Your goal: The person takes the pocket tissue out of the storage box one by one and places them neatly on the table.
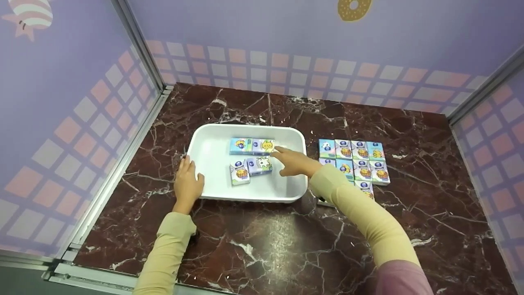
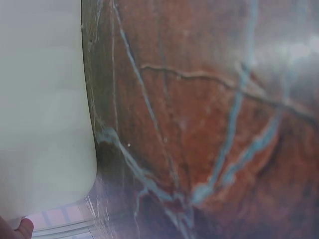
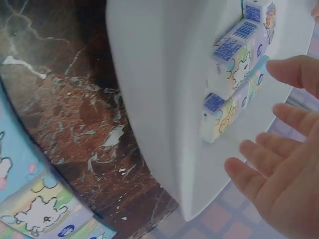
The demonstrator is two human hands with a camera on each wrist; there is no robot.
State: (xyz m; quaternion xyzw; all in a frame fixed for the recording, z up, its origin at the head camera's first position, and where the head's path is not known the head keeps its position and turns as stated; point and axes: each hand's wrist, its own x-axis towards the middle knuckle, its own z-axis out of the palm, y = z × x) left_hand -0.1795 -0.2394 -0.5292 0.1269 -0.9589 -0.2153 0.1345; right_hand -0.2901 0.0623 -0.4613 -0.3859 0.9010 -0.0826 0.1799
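A white plastic tray (image 1: 221, 192) sits on the marble-patterned table. My left hand (image 1: 188, 184) rests at its left rim, fingers extended; in the left wrist view only a bit of a finger (image 2: 22, 229) shows beside the tray wall. My right hand (image 1: 297, 162) reaches over the right side with spread fingers and nothing held. Close to those fingertips lie small tissue packs in the tray: a back row with a blue pack (image 1: 240, 146) and a yellow-figured pack (image 1: 264, 146), and in front a white pack (image 1: 240, 172) beside a purple one (image 1: 259, 165).
Right of the tray, several more tissue packs (image 1: 362, 170) lie side by side in rows, partly hidden by my right forearm. Patterned panels surround the table, with a back wall (image 1: 303, 61) and a metal-framed left wall (image 1: 82, 102).
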